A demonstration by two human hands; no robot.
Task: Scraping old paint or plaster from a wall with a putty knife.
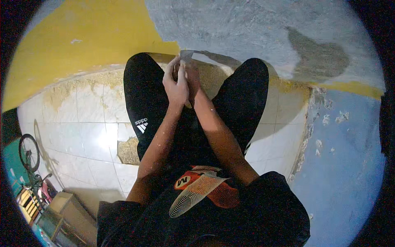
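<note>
My left hand (176, 82) is raised between my knees, pale with dust, its fingertips and thumb closed on a small flat grey piece (186, 55). Its exact kind cannot be told. Just behind it and in shadow, my right hand (193, 77) lies close against the left, partly covered by it. Whether its fingers also grip the piece is hidden. Directly beyond the fingertips stands the wall, with yellow paint (101, 34) on the left and a bare grey surface (234, 27) on the right.
My bent knees in black trousers (143, 89) flank both hands. White floor tiles (89, 136) lie below, with a broken patch (129, 149). A peeling blue wall (339, 160) rises at the right. A bicycle (29, 152) and a brown box-like piece (72, 213) stand at lower left.
</note>
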